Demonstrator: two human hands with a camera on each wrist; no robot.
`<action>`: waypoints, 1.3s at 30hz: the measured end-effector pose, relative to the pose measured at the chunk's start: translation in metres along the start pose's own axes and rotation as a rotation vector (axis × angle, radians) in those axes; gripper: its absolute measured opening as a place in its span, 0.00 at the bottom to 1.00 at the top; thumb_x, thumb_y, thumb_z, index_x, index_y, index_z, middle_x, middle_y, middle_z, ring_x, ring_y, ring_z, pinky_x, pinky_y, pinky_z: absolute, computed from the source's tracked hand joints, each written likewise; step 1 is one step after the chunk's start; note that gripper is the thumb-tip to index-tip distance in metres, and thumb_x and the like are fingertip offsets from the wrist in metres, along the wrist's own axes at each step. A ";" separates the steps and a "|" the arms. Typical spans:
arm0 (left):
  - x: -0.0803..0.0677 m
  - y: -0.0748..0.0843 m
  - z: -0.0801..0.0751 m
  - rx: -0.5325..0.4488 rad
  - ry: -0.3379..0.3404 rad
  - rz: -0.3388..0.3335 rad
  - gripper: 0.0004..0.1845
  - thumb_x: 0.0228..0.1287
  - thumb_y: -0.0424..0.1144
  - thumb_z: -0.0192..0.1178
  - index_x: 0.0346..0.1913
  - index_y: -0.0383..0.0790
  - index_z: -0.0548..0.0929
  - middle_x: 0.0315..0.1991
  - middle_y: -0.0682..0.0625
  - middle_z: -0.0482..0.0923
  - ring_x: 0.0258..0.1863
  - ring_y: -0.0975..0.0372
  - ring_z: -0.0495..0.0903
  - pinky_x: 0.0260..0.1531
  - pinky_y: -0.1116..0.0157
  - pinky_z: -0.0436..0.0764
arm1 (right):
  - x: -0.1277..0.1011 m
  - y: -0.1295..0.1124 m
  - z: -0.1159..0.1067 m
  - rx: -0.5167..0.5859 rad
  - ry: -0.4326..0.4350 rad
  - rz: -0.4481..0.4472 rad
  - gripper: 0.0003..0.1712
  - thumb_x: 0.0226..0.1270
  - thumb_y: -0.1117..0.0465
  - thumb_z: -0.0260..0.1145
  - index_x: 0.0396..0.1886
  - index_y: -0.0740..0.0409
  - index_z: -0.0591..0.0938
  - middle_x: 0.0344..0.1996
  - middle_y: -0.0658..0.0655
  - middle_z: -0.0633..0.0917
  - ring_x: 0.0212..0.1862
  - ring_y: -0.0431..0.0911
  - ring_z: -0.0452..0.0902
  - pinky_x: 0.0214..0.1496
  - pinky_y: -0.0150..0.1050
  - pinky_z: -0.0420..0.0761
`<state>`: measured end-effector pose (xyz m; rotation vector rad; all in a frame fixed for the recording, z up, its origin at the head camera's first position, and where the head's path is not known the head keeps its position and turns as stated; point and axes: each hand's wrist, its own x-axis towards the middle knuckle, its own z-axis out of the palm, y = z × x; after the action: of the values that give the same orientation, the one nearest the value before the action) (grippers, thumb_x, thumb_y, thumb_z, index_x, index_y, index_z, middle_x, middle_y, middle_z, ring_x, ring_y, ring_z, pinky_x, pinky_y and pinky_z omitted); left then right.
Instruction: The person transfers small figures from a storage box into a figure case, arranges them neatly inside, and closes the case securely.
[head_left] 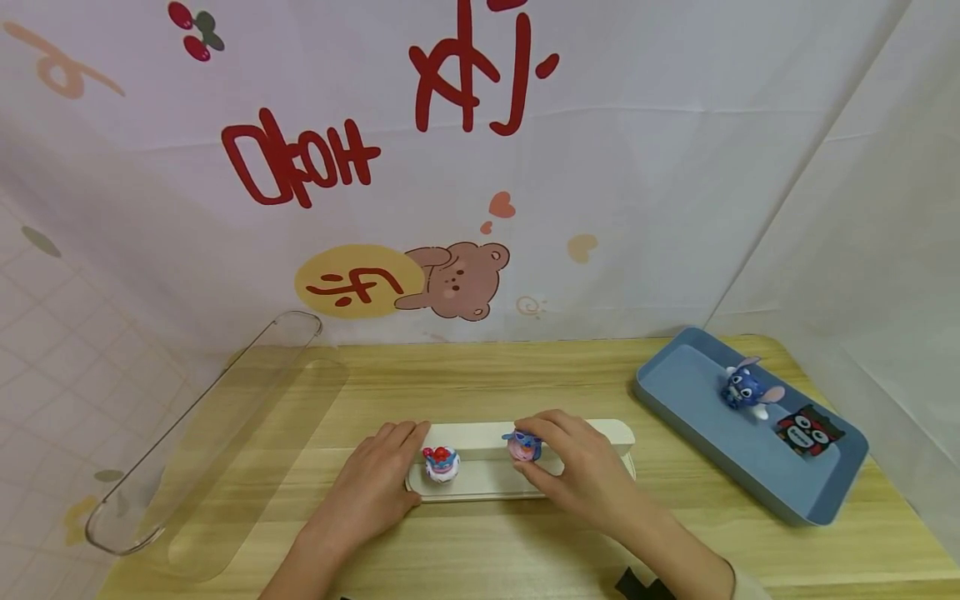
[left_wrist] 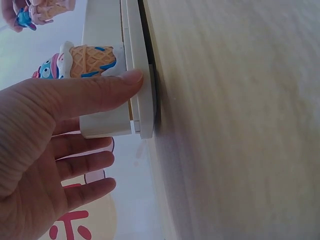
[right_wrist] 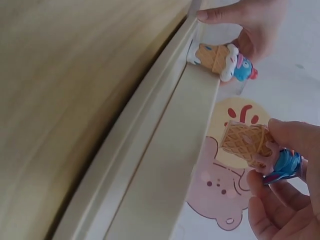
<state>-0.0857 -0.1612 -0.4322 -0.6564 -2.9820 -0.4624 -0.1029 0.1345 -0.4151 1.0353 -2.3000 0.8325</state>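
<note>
1. right hand (head_left: 581,467) pinches pink cone toy (head_left: 522,447) just above white stand (head_left: 480,487)
2. left hand (head_left: 378,483), fingers straight, steadies stand's end (second cone toy (head_left: 441,464) sits there)

On a wooden table (head_left: 495,375) lies a white tray (head_left: 495,483), long side across. The left hand (head_left: 378,483) rests flat at its nine o'clock end, just beside a small toy cupcake (head_left: 441,463) standing on it. The right hand (head_left: 577,471) pinches a pink-and-blue toy (head_left: 522,446) — at three o'clock from the cupcake. At two o'clock a blue tray (head_left: 675,396) holds a blue figure (head_left: 744,389) and a black one (head_left: 806,431); a clear tray (head_left: 187,433) lies at ten o'clock.
</note>
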 end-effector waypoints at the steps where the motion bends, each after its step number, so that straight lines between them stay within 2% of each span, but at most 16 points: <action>1: 0.000 0.000 0.000 -0.001 0.000 -0.001 0.49 0.41 0.34 0.87 0.70 0.31 0.75 0.62 0.43 0.78 0.61 0.51 0.76 0.60 0.48 0.79 | 0.000 0.000 0.002 0.008 -0.002 0.002 0.28 0.49 0.63 0.86 0.52 0.56 0.86 0.45 0.47 0.86 0.43 0.43 0.84 0.43 0.41 0.85; 7: 0.000 0.000 0.000 0.004 0.000 -0.003 0.50 0.40 0.34 0.87 0.70 0.30 0.75 0.62 0.43 0.78 0.61 0.51 0.76 0.60 0.48 0.79 | -0.001 -0.001 0.013 0.044 -0.019 0.001 0.28 0.49 0.63 0.86 0.52 0.55 0.86 0.45 0.47 0.86 0.43 0.42 0.84 0.45 0.38 0.85; 19: 0.000 0.000 0.000 0.010 0.007 0.002 0.50 0.40 0.35 0.87 0.70 0.30 0.75 0.61 0.43 0.78 0.61 0.51 0.76 0.60 0.48 0.79 | 0.002 -0.002 0.028 0.024 -0.065 -0.054 0.29 0.50 0.60 0.87 0.53 0.55 0.86 0.46 0.49 0.87 0.47 0.44 0.84 0.50 0.41 0.85; 39: -0.001 0.001 -0.001 0.000 0.004 0.004 0.50 0.41 0.35 0.87 0.71 0.30 0.75 0.62 0.43 0.78 0.61 0.51 0.76 0.60 0.49 0.78 | 0.000 -0.003 0.041 -0.028 -0.165 -0.050 0.26 0.55 0.57 0.85 0.53 0.55 0.85 0.46 0.48 0.88 0.50 0.42 0.83 0.54 0.42 0.83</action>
<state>-0.0846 -0.1609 -0.4311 -0.6598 -2.9761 -0.4634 -0.1071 0.1043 -0.4431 1.1836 -2.4034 0.7171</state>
